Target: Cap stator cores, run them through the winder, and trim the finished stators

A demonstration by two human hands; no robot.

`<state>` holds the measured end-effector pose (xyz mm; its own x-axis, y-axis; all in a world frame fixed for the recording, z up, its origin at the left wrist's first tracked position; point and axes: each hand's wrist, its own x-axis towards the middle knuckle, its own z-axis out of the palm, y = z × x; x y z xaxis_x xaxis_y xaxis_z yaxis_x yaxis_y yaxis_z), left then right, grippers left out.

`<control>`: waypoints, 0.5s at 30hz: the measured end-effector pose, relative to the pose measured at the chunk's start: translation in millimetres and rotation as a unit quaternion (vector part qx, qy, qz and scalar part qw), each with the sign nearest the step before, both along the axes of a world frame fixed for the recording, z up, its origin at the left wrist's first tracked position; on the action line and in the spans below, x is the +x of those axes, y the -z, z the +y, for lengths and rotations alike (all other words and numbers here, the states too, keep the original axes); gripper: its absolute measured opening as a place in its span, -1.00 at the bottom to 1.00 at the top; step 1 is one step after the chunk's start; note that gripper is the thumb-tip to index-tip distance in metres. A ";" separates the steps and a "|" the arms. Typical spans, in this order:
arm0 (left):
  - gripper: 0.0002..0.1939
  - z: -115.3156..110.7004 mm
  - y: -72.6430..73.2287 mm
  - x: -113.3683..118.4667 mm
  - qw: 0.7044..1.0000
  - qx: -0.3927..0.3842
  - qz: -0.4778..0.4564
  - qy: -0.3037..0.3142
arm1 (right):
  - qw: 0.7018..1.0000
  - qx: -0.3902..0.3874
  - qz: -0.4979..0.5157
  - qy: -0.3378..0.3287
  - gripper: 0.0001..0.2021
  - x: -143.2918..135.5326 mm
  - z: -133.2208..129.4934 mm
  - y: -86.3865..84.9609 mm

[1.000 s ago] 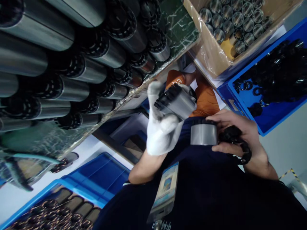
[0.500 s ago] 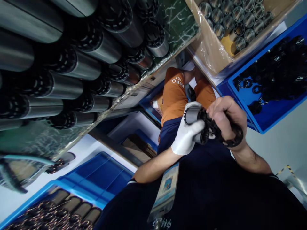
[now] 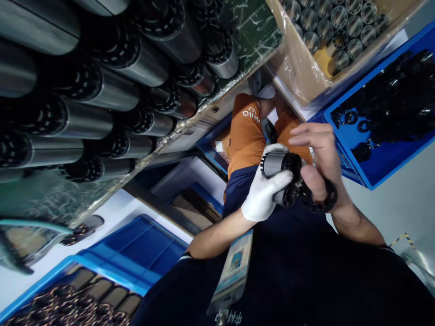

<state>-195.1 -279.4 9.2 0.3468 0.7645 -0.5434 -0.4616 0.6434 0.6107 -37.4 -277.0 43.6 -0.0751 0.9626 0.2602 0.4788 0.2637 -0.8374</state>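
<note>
A background bin [image 3: 384,172] holds black parts [image 3: 397,95]; left hand [image 3: 260,197] grips cylinders [image 3: 274,163], right hand [image 3: 325,154] rings [image 3: 330,195].

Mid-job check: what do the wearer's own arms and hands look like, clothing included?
The left hand wears a white glove ending at the wrist; the right hand has none. Both forearms are bare below short, dark sleeves with thin pale trim.

The view is aimed down from the wearer's head. The torso [image 3: 288,276] is framed close at six o'clock, the bench [image 3: 251,40] towards eleven.
</note>
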 end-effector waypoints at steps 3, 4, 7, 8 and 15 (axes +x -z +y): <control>-0.34 2.8 -5.2 -3.1 0.999 0.002 -0.004 -0.041 | 0.999 0.011 -0.038 -0.031 -0.65 9.9 -2.1 -12.0; -0.33 3.6 -7.3 -3.6 0.998 0.000 -0.002 -0.057 | 0.998 0.011 -0.052 -0.035 -0.64 11.7 -2.9 -16.1; -0.35 5.9 -13.2 -2.8 0.997 -0.050 -0.015 -0.056 | 0.998 0.032 -0.047 -0.015 -0.64 11.7 -4.8 -23.7; -0.37 6.4 -14.9 -1.7 0.996 -0.070 -0.022 -0.041 | 0.999 0.026 -0.042 -0.015 -0.63 10.6 -5.1 -24.3; -0.43 10.9 -18.2 5.6 0.995 -0.091 -0.027 0.002 | 0.999 -0.016 -0.031 -0.021 -0.78 13.9 -4.4 -20.9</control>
